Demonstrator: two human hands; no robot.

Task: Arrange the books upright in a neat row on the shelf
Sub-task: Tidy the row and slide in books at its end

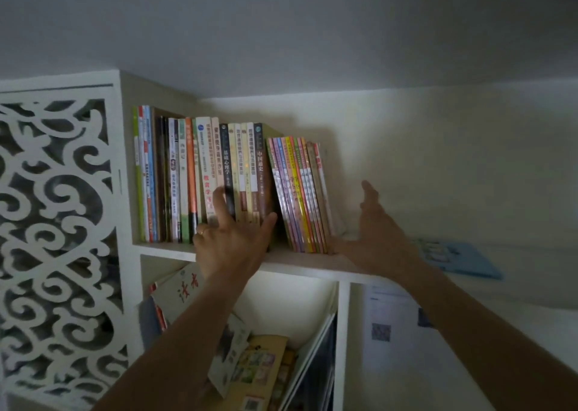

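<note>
A row of upright books (pixel 200 176) fills the left of the white upper shelf (pixel 306 262). To its right a bundle of thin colourful books (pixel 297 191) leans leftward, leaving a wedge gap at the bottom. My left hand (pixel 231 238) has its fingers spread against the spines of the upright row, thumb beside the brown book (pixel 261 173). My right hand (pixel 375 226) is flat and open at the right side of the thin bundle, palm facing it. A blue book (pixel 459 257) lies flat on the shelf further right.
A white carved lattice panel (pixel 56 223) stands at the left. In the compartment below, several books and booklets (pixel 244 354) lie tumbled and slanted. A paper sheet (pixel 391 317) hangs in the lower right compartment. The room is dim.
</note>
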